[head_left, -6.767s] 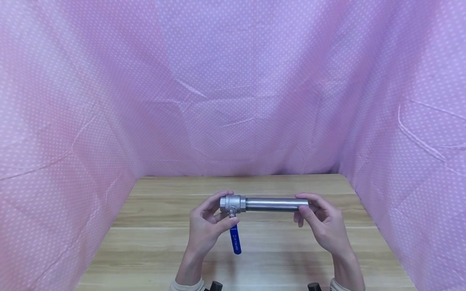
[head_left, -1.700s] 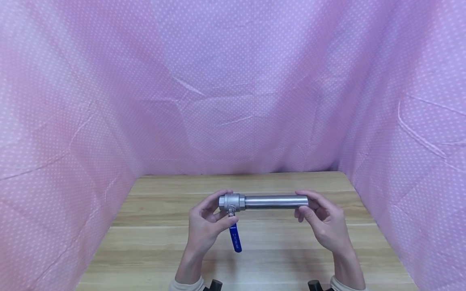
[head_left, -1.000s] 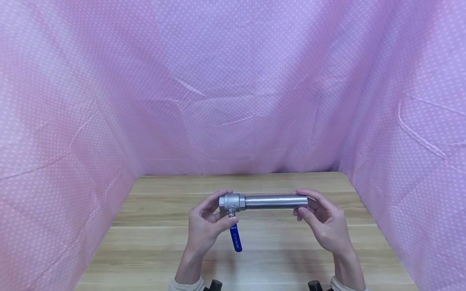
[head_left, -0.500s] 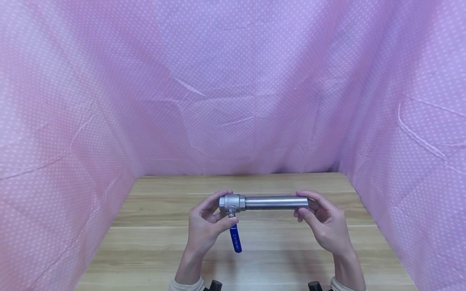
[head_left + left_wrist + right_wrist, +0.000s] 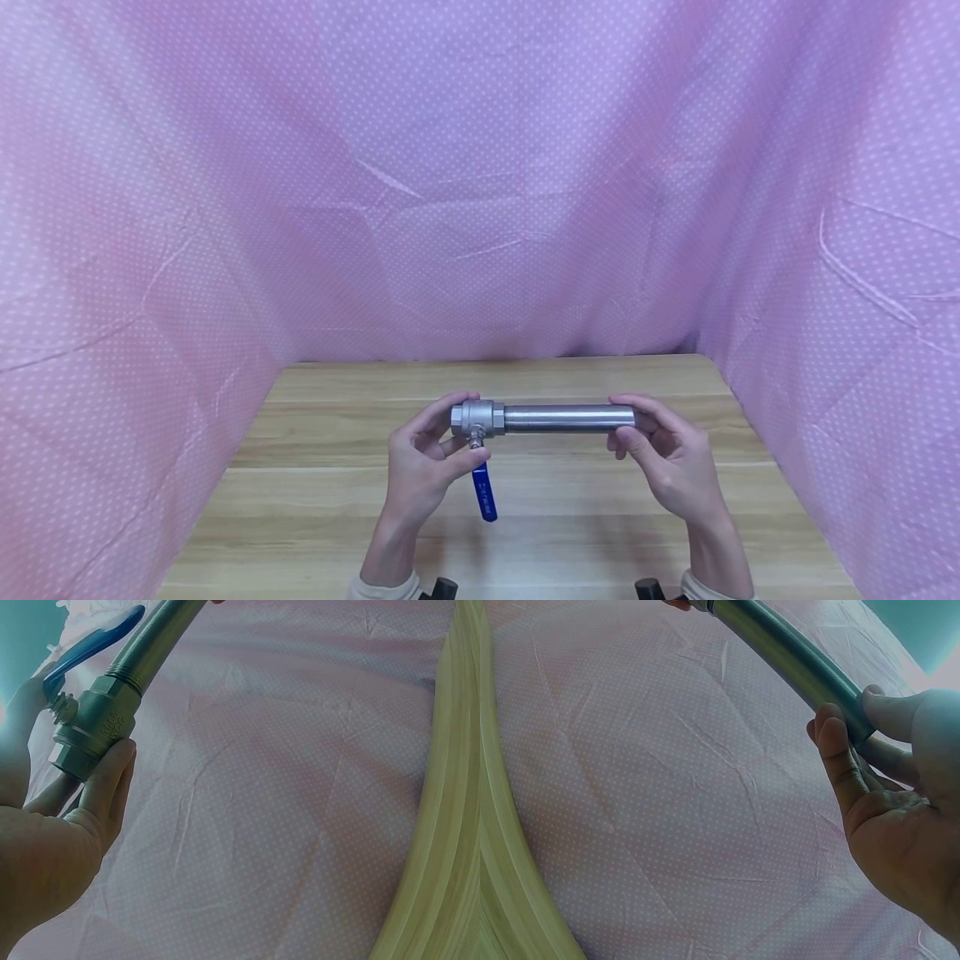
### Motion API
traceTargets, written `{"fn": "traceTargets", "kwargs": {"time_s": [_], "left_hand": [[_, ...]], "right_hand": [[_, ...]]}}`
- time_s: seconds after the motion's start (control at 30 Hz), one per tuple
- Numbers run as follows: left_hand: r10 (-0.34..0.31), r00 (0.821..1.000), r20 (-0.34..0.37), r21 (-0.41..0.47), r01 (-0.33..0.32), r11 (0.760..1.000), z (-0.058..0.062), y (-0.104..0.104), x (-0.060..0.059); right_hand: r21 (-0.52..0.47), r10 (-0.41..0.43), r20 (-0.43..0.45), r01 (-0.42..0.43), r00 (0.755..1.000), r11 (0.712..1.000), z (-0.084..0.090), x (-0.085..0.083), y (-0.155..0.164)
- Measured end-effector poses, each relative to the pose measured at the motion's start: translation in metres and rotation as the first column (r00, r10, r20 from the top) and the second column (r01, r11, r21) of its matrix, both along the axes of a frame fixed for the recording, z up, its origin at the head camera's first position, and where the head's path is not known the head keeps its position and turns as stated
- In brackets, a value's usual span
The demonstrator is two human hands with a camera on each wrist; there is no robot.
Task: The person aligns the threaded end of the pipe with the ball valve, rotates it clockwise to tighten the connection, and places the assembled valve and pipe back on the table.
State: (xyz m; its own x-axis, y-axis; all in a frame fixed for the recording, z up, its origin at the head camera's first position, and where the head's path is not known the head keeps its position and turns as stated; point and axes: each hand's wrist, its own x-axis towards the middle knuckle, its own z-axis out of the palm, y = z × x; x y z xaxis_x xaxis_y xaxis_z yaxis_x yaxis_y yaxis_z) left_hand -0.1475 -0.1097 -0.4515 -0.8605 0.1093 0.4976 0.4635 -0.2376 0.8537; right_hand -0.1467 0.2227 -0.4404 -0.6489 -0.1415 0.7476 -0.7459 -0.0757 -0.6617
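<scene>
A silver ball valve (image 5: 478,417) with a blue lever handle (image 5: 484,493) is joined to a straight steel pipe (image 5: 566,417), all held level above the table. My left hand (image 5: 422,471) grips the valve body, fingers behind it and thumb at the base of the handle. At the pipe's far right end, my right hand (image 5: 675,467) pinches it between thumb and fingers. In the left wrist view, threads (image 5: 126,678) show where the pipe enters the valve's hex end. The right wrist view shows the pipe (image 5: 795,664) with fingertips round its end.
Below the hands lies a light wood-grain table (image 5: 345,417). Pink polka-dot cloth (image 5: 495,208) surrounds it at the back and both sides. Two dark cylindrical pieces (image 5: 445,588) show near the wrists at the bottom edge.
Valve and pipe stay in nearly the same place, still held at both ends. The right fingers shift slightly on the pipe's end; the left hand keeps its grip.
</scene>
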Motion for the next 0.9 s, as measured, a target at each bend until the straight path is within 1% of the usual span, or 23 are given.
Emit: {"fn": "traceTargets", "kwargs": {"time_s": [0.13, 0.43, 0.7, 0.9], "left_hand": [[-0.003, 1.0, -0.002, 0.003, 0.003, 1.0, -0.0001, 0.0003, -0.0001], [-0.003, 1.0, -0.003, 0.005, 0.003, 1.0, -0.0011, 0.0007, -0.0001], [0.008, 1.0, 0.01, 0.004, -0.008, 1.0, -0.0002, 0.0004, -0.0002], [0.009, 1.0, 0.012, 0.003, -0.009, 1.0, 0.0004, -0.0002, 0.0003]], "right_hand": [[-0.005, 0.0, 0.01, 0.0, 1.0, 1.0, -0.0003, -0.0001, 0.0], [-0.037, 0.019, -0.003, -0.019, 1.0, 0.999, -0.0015, -0.0019, -0.001], [-0.015, 0.031, 0.012, -0.031, 0.999, 0.999, 0.0017, -0.0004, -0.001], [-0.009, 0.039, -0.005, -0.039, 0.999, 0.999, 0.0024, -0.0012, -0.0019]]}}
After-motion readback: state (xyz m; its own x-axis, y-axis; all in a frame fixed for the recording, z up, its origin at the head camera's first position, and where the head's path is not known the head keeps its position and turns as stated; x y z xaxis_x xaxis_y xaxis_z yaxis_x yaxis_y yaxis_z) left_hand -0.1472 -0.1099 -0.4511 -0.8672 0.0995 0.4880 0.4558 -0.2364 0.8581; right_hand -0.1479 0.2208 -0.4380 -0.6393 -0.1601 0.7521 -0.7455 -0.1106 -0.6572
